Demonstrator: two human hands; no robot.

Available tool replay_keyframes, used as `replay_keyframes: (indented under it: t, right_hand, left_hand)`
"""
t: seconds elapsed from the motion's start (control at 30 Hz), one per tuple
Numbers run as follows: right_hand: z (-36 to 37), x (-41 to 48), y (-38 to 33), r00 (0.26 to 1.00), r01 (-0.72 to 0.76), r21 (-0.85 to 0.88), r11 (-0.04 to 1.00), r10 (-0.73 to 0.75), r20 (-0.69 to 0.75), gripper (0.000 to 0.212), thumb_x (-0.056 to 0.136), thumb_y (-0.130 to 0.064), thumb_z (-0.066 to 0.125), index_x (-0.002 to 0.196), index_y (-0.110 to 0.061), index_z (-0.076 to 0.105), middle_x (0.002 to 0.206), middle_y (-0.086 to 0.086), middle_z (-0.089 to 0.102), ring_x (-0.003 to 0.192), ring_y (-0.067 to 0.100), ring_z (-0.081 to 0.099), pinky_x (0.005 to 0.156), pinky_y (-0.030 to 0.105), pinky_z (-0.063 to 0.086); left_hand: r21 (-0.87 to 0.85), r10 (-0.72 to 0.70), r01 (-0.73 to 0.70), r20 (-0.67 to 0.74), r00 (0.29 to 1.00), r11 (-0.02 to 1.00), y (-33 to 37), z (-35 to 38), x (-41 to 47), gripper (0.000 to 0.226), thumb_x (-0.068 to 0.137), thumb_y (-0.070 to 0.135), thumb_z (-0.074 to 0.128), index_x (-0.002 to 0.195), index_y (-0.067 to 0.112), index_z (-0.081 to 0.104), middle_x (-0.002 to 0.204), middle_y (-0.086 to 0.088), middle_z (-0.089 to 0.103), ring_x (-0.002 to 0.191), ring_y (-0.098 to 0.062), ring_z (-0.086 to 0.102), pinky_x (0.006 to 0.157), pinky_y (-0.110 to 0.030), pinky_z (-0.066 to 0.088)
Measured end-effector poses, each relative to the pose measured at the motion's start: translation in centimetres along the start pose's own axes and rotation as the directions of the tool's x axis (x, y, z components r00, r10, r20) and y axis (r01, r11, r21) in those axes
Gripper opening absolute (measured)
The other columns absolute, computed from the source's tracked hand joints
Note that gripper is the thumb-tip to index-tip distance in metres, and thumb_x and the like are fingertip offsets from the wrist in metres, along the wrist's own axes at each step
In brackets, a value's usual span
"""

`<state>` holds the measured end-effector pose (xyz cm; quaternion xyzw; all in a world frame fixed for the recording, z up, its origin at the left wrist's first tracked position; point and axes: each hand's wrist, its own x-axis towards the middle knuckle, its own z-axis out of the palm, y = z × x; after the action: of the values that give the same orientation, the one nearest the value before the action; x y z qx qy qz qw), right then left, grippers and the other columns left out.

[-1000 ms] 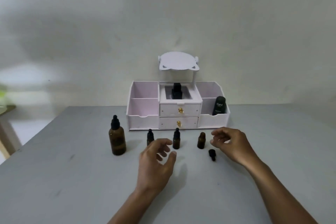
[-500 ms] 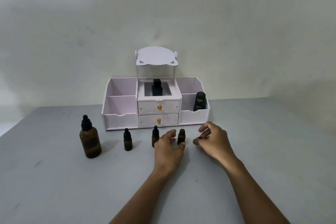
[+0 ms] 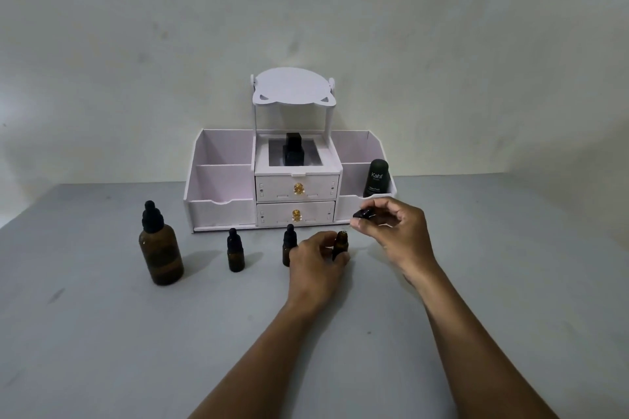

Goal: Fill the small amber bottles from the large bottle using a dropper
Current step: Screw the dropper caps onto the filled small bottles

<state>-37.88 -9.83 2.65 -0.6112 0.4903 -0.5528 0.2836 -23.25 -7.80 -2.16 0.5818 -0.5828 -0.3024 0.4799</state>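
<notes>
On the grey table [image 3: 102, 350] a large amber bottle [image 3: 161, 253] with a black dropper top stands at the left. Two small amber bottles with black caps stand in a row, one [image 3: 235, 252] left of the other [image 3: 288, 243]. My left hand [image 3: 315, 260] grips a third small amber bottle [image 3: 341, 243], which is uncapped and upright on the table. Just above and to the right of its mouth, my right hand [image 3: 394, 231] pinches a small black dropper cap [image 3: 362, 213].
A white and pink desk organiser [image 3: 221, 211] with two drawers and a small raised shelf stands against the wall behind the bottles. It holds a black square bottle [image 3: 293, 153] in the middle and a black Kahf bottle [image 3: 377, 178] in the right compartment.
My right hand picked the black cap off the table and raised it. My left hand moved right and closed around the uncapped small bottle. The view shifted right.
</notes>
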Motion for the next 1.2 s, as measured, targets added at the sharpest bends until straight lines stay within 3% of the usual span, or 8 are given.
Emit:
replay_keyframes:
  t: [0.13,0.37,0.5,0.63,0.8,1.0,1.13,1.2]
  right_hand:
    - [0.5,0.1,0.1,0.999,0.020,-0.023,1.000,-0.019,0.044,0.025,0.073,-0.006,0.086,0.092,-0.019,0.076,0.082,-0.005,0.076,0.069,0.002,0.068,0.071,0.012,0.052]
    - [1.8,-0.3,1.8,0.979,0.084,-0.220,0.972,-0.039,0.201,0.039,0.081,-0.006,0.080,0.116,-0.024,0.074,0.101,-0.005,0.074,0.088,0.007,0.069,0.069,0.010,0.051]
    - [1.6,-0.2,1.8,0.981,0.077,-0.187,0.979,-0.040,0.192,0.049,0.078,-0.011,0.083,0.122,-0.028,0.070,0.099,-0.009,0.073,0.089,0.004,0.068,0.067,0.010,0.049]
    - [1.7,-0.2,2.0,0.986,0.101,-0.186,0.977,-0.073,0.149,0.033,0.083,-0.008,0.077,0.111,-0.025,0.076,0.101,-0.008,0.076,0.091,0.001,0.069,0.072,0.013,0.051]
    - [2.2,-0.4,2.2,0.993,0.094,-0.133,0.987,-0.084,0.078,0.034,0.075,-0.017,0.086,0.108,-0.021,0.076,0.091,-0.006,0.073,0.078,0.003,0.068,0.068,0.012,0.052]
    - [2.1,-0.5,2.2,0.993,0.120,-0.138,0.983,-0.116,0.034,0.019,0.078,-0.007,0.082,0.094,-0.017,0.079,0.084,-0.006,0.076,0.076,0.003,0.071,0.073,0.014,0.054]
    - [2.2,-0.6,2.1,0.994,0.112,-0.075,0.991,-0.113,0.002,0.023,0.078,-0.012,0.083,0.100,-0.015,0.077,0.086,-0.003,0.076,0.077,0.003,0.071,0.075,0.014,0.057]
    - [2.2,-0.6,2.2,0.992,0.125,-0.092,0.988,-0.125,0.009,0.022,0.080,-0.008,0.080,0.101,-0.015,0.078,0.091,-0.004,0.077,0.082,0.004,0.072,0.081,0.019,0.059]
  left_hand:
    - [0.025,0.023,-0.022,-0.011,1.000,0.999,0.0,0.1,-0.1,0.034,0.089,0.011,0.072,0.122,0.015,0.071,0.113,0.004,0.074,0.095,-0.003,0.067,0.073,0.008,0.036]
    - [0.040,0.083,-0.082,-0.035,0.996,0.996,0.2,-0.1,-0.3,0.027,0.087,0.007,0.069,0.111,0.018,0.076,0.101,0.004,0.078,0.091,-0.003,0.070,0.080,0.012,0.030]
    - [0.031,0.095,-0.095,-0.032,0.995,0.995,0.2,-0.3,-0.3,0.027,0.085,0.006,0.070,0.109,0.018,0.077,0.098,0.005,0.078,0.087,-0.001,0.071,0.085,0.001,0.045]
    - [0.030,0.101,-0.100,-0.025,0.995,0.995,0.3,-0.3,-0.3,0.028,0.086,0.007,0.071,0.111,0.017,0.076,0.100,0.005,0.078,0.086,0.003,0.068,0.080,0.006,0.041]
    - [0.012,0.112,-0.111,-0.038,0.993,0.994,0.3,-0.3,-0.4,0.025,0.083,0.008,0.072,0.103,0.021,0.078,0.094,0.010,0.078,0.085,0.007,0.069,0.097,-0.024,0.054]
    - [0.018,0.102,-0.101,-0.052,0.993,0.995,0.2,-0.2,-0.3,0.027,0.083,0.010,0.073,0.107,0.021,0.077,0.095,0.011,0.078,0.083,0.010,0.067,0.108,-0.033,0.048]
    - [0.028,0.084,-0.083,-0.028,0.996,0.996,0.5,-0.4,-0.4,0.026,0.084,0.007,0.072,0.108,0.016,0.077,0.098,0.005,0.078,0.089,-0.001,0.071,0.096,0.002,0.037]
    - [0.036,0.077,-0.075,-0.038,0.996,0.997,0.6,-0.4,-0.5,0.026,0.084,0.008,0.071,0.108,0.017,0.077,0.097,0.006,0.078,0.091,-0.003,0.071,0.098,0.004,0.031]
